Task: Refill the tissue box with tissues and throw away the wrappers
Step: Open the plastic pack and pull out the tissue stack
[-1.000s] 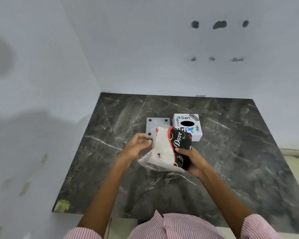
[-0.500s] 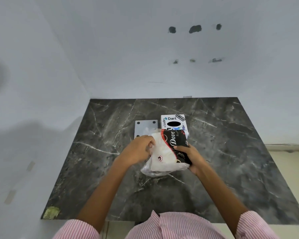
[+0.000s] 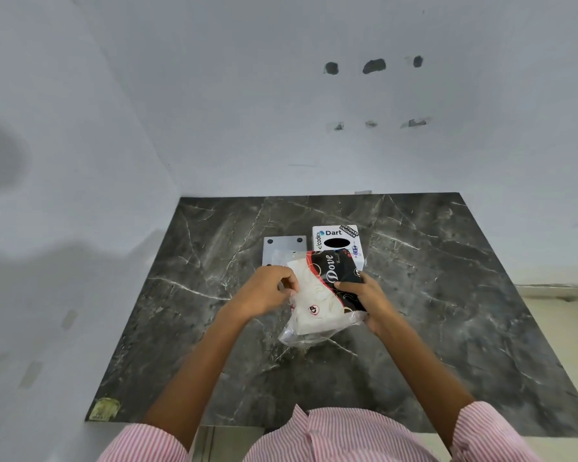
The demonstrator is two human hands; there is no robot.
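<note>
While the white cardboard tissue box [image 3: 337, 243] with its dark oval slot and stickers sits on the dark veined marble counter [image 3: 447, 295], nothing white shows through the slot, so the refill looks not yet done. Beside the box, on its left and touching or nearly so, lies a flat grey plate with dark corner dots [image 3: 282, 250], which may be the box's removed base, though that is a guess. Both hands hold the soft plastic-wrapped tissue pack [image 3: 321, 295], black and red with "Dove" lettering on one half and white on the other, above the counter just in front of the box. The right hand [image 3: 367, 296] is closed around the pack's dark side, thumb on top. The left hand [image 3: 267, 290] has its fingertips pinched on the clear wrapper at the white edge, apparently working it open. Loose clear film [image 3: 301, 336] hangs below. Still ahead: freeing the tissues, loading the box, closing it and binning the wrapper; no bin is visible.
</note>
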